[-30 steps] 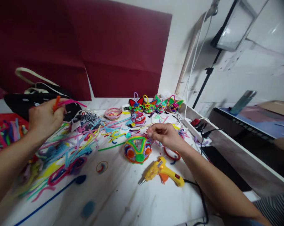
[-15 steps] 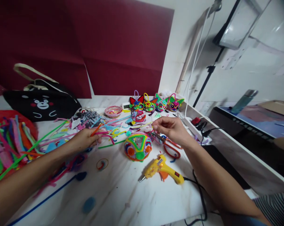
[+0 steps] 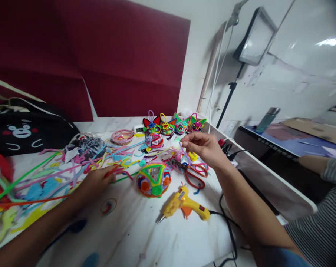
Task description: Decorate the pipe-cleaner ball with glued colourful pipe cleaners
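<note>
My left hand (image 3: 98,181) is closed on pink and orange pipe cleaners, left of a round decorated mask piece (image 3: 154,179) with orange and green discs. My right hand (image 3: 200,146) is raised over the scissors (image 3: 194,174), its thumb and fingertips pinched together; what they hold, if anything, is too small to make out. The orange-handled scissors lie on the table beside the round piece. In front of them a yellow glue gun (image 3: 181,204) rests on its side, its metal tip pointing to the lower left.
Several small eared ornaments (image 3: 168,126) stand at the back by a pink bowl (image 3: 122,136). Loose pipe cleaners (image 3: 42,189) cover the left side, before a black bag (image 3: 26,129). A striped sleeve (image 3: 320,211) of another person shows at right.
The view has swung to the right, so things sit further left. My right hand has lifted a little, and a pale strip near its fingertips no longer shows in them.
</note>
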Demonstrator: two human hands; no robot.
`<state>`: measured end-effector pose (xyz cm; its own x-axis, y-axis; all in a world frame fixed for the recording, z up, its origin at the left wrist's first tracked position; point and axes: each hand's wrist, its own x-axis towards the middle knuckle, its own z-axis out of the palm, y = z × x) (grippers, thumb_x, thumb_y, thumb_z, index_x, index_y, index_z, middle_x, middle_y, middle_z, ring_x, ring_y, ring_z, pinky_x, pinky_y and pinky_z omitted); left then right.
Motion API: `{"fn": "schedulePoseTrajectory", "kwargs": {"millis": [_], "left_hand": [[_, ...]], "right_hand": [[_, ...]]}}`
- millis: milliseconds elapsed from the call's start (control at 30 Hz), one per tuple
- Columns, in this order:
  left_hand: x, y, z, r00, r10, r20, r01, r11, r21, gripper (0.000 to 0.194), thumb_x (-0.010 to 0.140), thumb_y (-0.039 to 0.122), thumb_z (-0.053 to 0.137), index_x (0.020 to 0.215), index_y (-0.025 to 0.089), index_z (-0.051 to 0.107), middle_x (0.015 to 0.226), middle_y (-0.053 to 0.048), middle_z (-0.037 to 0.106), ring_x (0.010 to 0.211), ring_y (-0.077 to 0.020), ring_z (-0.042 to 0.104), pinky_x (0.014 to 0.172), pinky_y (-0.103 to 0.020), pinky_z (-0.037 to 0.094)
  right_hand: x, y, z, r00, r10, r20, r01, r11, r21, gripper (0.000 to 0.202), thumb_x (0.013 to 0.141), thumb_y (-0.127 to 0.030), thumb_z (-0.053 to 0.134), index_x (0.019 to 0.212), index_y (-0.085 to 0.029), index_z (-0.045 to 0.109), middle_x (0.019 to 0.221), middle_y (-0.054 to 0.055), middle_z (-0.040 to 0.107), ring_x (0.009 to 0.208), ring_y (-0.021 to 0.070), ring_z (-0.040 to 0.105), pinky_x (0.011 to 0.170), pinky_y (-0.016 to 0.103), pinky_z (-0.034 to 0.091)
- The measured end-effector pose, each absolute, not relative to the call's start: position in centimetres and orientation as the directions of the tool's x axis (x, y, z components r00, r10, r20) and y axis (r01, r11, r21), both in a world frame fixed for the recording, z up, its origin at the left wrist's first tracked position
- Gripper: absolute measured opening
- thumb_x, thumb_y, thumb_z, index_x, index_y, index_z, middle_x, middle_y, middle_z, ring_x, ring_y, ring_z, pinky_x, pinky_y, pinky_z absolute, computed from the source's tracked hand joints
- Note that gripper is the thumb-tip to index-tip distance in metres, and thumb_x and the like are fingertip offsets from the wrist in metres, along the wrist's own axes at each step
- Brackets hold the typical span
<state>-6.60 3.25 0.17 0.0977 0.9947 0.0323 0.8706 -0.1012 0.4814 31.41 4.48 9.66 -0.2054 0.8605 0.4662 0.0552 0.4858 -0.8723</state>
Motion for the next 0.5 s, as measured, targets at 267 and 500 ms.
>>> {"fn": "schedulePoseTrajectory", "kwargs": {"millis": [267, 500], "left_hand": [[-6.5, 3.4, -1.2, 0.089, 0.99, 0.107, 0.918, -0.123, 0.376, 0.067, 0.085, 0.055, 0.032, 0.119, 0.016, 0.074, 0.104, -0.011, 0.08, 0.098, -0.0325, 0.073, 0.085, -0.041, 0.055], [-6.8, 2.8, -1.7, 0.139, 0.968, 0.211, 0.933, -0.2, 0.3, 0.065, 0.09, 0.053, 0.027, 0.12, 0.02, 0.075, 0.127, -0.007, 0.075, 0.118, -0.0312, 0.07, 0.104, -0.043, 0.053]], "right_hand": [[34.2, 4.8, 11.3, -0.005, 0.842, 0.54, 0.023, 0.54, -0.841, 0.032, 0.066, -0.044, 0.091, 0.077, -0.019, 0.075, 0.064, -0.001, 0.068, 0.054, 0.0106, 0.058, 0.051, 0.025, 0.049], [35.0, 4.6, 11.5, 0.035, 0.839, 0.544, 0.044, 0.542, -0.839, 0.026, 0.067, -0.04, 0.089, 0.076, -0.02, 0.074, 0.064, -0.002, 0.067, 0.054, 0.0099, 0.057, 0.051, 0.026, 0.047]]}}
